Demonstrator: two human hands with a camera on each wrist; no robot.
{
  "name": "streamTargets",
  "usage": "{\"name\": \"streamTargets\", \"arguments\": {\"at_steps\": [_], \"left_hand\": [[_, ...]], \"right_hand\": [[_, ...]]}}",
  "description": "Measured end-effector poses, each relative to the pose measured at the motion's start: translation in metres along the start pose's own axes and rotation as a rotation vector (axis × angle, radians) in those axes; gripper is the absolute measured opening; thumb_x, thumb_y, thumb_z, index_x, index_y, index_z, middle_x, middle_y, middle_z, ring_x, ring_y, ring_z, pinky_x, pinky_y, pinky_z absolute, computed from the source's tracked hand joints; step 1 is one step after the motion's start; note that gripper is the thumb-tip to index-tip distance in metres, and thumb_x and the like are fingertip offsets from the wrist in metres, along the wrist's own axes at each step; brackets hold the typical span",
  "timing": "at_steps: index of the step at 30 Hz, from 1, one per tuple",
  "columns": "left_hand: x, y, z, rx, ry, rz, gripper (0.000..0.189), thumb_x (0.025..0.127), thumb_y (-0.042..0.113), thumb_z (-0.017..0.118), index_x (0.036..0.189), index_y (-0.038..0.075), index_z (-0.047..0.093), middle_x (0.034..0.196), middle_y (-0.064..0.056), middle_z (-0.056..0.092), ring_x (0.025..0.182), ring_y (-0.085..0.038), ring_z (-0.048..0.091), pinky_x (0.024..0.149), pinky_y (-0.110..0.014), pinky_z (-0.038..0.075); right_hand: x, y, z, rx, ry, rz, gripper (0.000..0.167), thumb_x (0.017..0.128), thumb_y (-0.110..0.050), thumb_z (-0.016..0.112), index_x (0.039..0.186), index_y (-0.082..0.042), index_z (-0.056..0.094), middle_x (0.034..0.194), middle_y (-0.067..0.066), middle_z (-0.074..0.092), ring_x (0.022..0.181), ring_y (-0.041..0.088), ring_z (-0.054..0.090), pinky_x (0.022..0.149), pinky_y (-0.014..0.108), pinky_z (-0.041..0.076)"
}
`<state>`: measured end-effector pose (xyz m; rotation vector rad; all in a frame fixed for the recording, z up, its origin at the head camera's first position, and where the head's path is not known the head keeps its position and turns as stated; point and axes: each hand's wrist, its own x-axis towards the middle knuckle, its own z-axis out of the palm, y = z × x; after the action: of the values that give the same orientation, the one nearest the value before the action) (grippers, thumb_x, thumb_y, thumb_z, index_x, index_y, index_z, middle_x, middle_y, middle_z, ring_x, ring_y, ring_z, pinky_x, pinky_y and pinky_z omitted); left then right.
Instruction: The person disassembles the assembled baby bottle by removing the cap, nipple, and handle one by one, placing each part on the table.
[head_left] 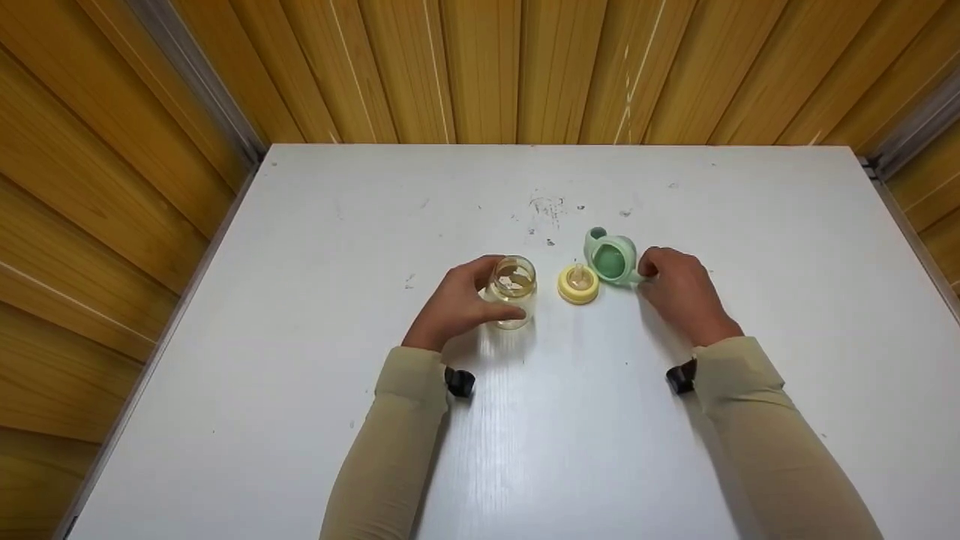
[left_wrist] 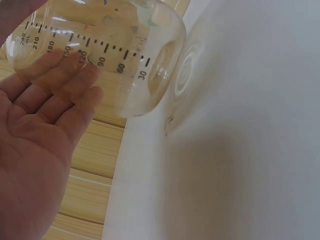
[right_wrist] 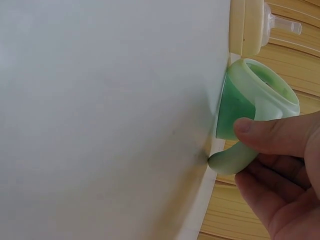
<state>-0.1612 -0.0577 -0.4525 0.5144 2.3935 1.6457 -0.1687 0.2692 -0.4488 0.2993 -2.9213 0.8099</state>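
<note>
My left hand (head_left: pixel 457 304) grips a clear baby bottle (head_left: pixel 514 319) around its side, thumb toward me and fingers on the far side. The bottle has no cap and its mouth faces up; black mL marks run along its wall in the left wrist view. Whether its base touches the table, I cannot tell. My right hand (head_left: pixel 681 289) pinches one curved handle (right_wrist: pixel 232 159) of a green two-handled bottle sleeve (head_left: pixel 619 246) between thumb and fingers. Between the hands, a yellow collar with a clear teat (head_left: pixel 577 289) stands teat up, close beside the sleeve.
Everything is on a white table (head_left: pixel 300 300) with dark scuff marks (head_left: pixel 547 210) toward its far side. Yellow wood-look panels (head_left: pixel 480 67) rise behind the table and at its sides. A small black device (head_left: pixel 459 382) is worn at each wrist.
</note>
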Motion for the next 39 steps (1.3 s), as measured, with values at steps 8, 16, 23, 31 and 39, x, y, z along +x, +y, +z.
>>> {"name": "streamTargets", "arguments": {"at_steps": [8, 16, 23, 31, 39], "left_hand": [[-0.0002, 0.0026, -0.0005, -0.043, -0.004, 0.002, 0.063, 0.065, 0.027, 0.09, 0.121, 0.034, 0.062, 0.116, 0.008, 0.068, 0.115, -0.013, 0.062, 0.101, -0.037, 0.044], [0.0009, 0.0041, -0.0016, -0.047, -0.012, 0.015, 0.065, 0.066, 0.025, 0.09, 0.123, 0.031, 0.062, 0.119, 0.006, 0.068, 0.117, -0.011, 0.06, 0.102, -0.037, 0.044], [0.0026, 0.0072, -0.0024, -0.017, -0.007, 0.024, 0.065, 0.067, 0.024, 0.089, 0.125, 0.029, 0.061, 0.12, 0.006, 0.067, 0.119, -0.012, 0.06, 0.103, -0.038, 0.044], [0.0046, 0.0093, -0.0046, -0.014, 0.007, 0.033, 0.066, 0.068, 0.026, 0.088, 0.127, 0.027, 0.06, 0.122, 0.004, 0.066, 0.12, -0.013, 0.059, 0.103, -0.04, 0.043], [0.0087, 0.0092, -0.0031, -0.009, 0.074, -0.024, 0.072, 0.071, 0.029, 0.087, 0.134, 0.028, 0.053, 0.135, 0.007, 0.059, 0.133, -0.01, 0.048, 0.114, -0.039, 0.034]], "right_hand": [[-0.0004, 0.0009, -0.0017, -0.038, -0.032, 0.019, 0.016, 0.081, 0.007, 0.062, 0.094, -0.001, 0.058, 0.096, 0.017, 0.063, 0.087, 0.03, 0.053, 0.081, 0.045, 0.044], [-0.0005, 0.0023, -0.0026, -0.027, -0.029, 0.009, 0.017, 0.079, 0.008, 0.062, 0.092, -0.001, 0.058, 0.095, 0.016, 0.063, 0.087, 0.03, 0.054, 0.08, 0.044, 0.044], [-0.0008, 0.0033, -0.0039, -0.027, -0.04, 0.014, 0.017, 0.079, 0.008, 0.062, 0.092, -0.001, 0.058, 0.095, 0.017, 0.064, 0.088, 0.031, 0.055, 0.081, 0.045, 0.044], [-0.0013, 0.003, -0.0052, -0.014, -0.071, 0.037, 0.017, 0.081, 0.007, 0.06, 0.096, -0.001, 0.059, 0.1, 0.017, 0.063, 0.092, 0.031, 0.054, 0.084, 0.046, 0.044], [-0.0021, 0.0029, -0.0056, -0.011, -0.086, 0.043, 0.016, 0.082, 0.006, 0.061, 0.097, -0.002, 0.059, 0.101, 0.016, 0.063, 0.093, 0.031, 0.054, 0.085, 0.046, 0.044]]}}
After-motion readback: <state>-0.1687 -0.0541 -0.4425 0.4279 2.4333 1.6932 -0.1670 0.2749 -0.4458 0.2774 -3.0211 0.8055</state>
